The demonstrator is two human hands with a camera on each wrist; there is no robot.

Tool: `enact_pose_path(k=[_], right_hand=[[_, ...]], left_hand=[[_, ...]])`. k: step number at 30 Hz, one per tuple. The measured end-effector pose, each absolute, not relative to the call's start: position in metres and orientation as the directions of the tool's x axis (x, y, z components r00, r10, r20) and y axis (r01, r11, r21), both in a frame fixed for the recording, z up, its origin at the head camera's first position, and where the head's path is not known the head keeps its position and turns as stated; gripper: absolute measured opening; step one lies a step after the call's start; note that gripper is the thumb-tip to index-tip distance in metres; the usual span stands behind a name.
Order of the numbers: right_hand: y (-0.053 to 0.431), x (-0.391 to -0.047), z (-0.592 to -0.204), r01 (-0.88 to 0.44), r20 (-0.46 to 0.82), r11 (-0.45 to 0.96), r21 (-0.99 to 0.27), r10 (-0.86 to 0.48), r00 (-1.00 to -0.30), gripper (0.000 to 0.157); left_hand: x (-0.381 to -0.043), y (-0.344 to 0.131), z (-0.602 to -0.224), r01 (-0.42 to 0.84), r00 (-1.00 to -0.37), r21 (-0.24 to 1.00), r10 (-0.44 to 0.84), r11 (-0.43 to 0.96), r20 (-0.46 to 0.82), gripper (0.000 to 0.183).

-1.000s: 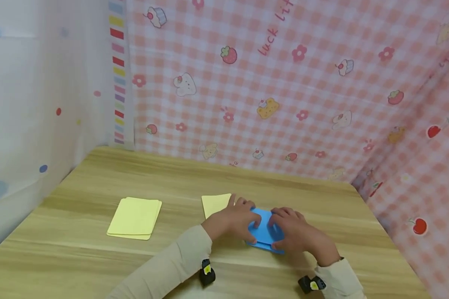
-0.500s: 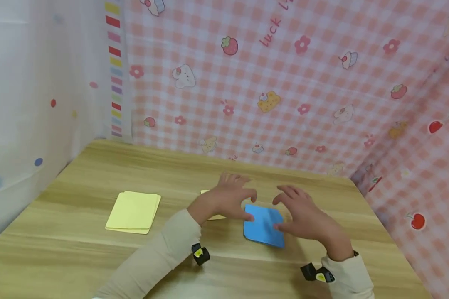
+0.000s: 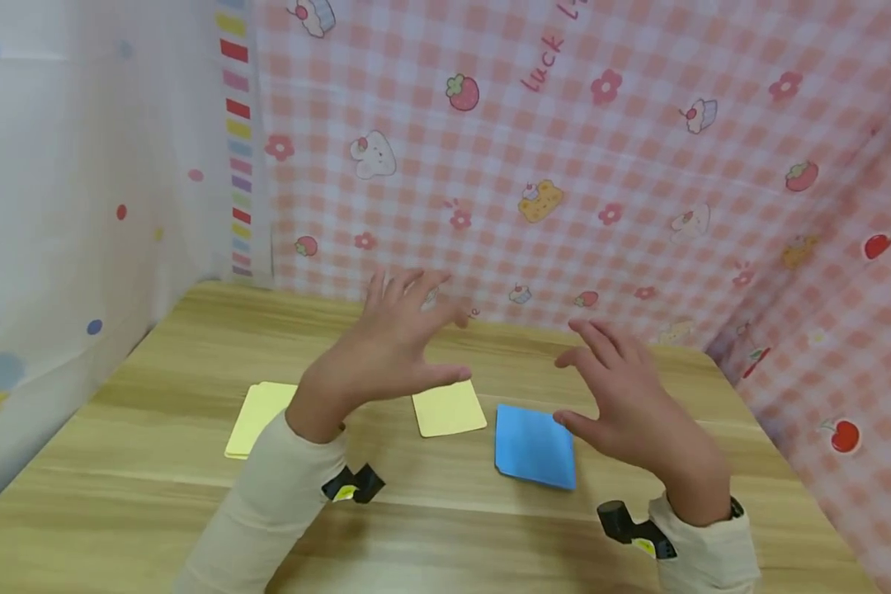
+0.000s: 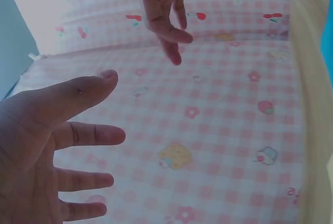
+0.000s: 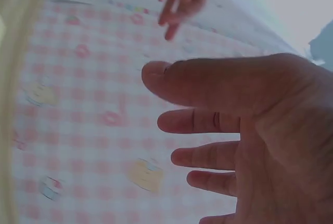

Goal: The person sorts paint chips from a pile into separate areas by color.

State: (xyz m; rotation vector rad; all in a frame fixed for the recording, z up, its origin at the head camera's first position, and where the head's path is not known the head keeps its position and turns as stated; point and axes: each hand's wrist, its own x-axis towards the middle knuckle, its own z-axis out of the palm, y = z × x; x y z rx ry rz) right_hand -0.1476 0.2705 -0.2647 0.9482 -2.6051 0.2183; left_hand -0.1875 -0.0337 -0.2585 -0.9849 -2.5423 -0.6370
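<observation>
A blue square stack of paper or cards (image 3: 535,450) lies on the table, its edges lined up. My right hand (image 3: 624,396) hovers above and right of it, fingers spread and holding nothing. To the left, my left hand (image 3: 386,346) is raised with fingers apart, also holding nothing, over the gap between two yellow squares. One yellow square (image 3: 449,411) lies just left of the blue one. Partly behind my left arm is a yellow stack (image 3: 256,417). Both wrist views show bare palms, the left hand (image 4: 67,140) and the right hand (image 5: 234,125).
A wood-grain table (image 3: 445,528) carries the squares. Behind it hangs a pink checked cloth (image 3: 490,148), with more of it at the right. A white dotted cloth (image 3: 82,206) covers the left side. Black cameras sit on both wrists.
Both hands have let go of the blue stack and risen away from it, the left hand moving up and left. The blue stack's offset lower layer now lines up, and the middle yellow square is uncovered.
</observation>
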Motion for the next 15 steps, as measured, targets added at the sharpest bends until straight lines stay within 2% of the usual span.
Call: enact_pose_path(k=[5,12,15], right_hand=[[0.242,-0.168,-0.286,-0.635,0.241,0.771,-0.055,-0.607,-0.757,0.049],[0.212,-0.198,-0.301,-0.679,0.126,0.727,-0.105,-0.667,-0.734,0.048],[0.211,-0.215,-0.311,-0.672,0.072,0.729,-0.133,-0.669,-0.740,0.046]], left_hand=[[-0.193,-0.041,-0.268,0.667,-0.735,0.268,0.556,0.695,0.388,0.044],[-0.192,-0.060,-0.283,0.628,-0.768,0.248,0.537,0.737,0.348,0.045],[-0.202,-0.053,-0.301,0.624,-0.780,0.251,0.573,0.740,0.249,0.045]])
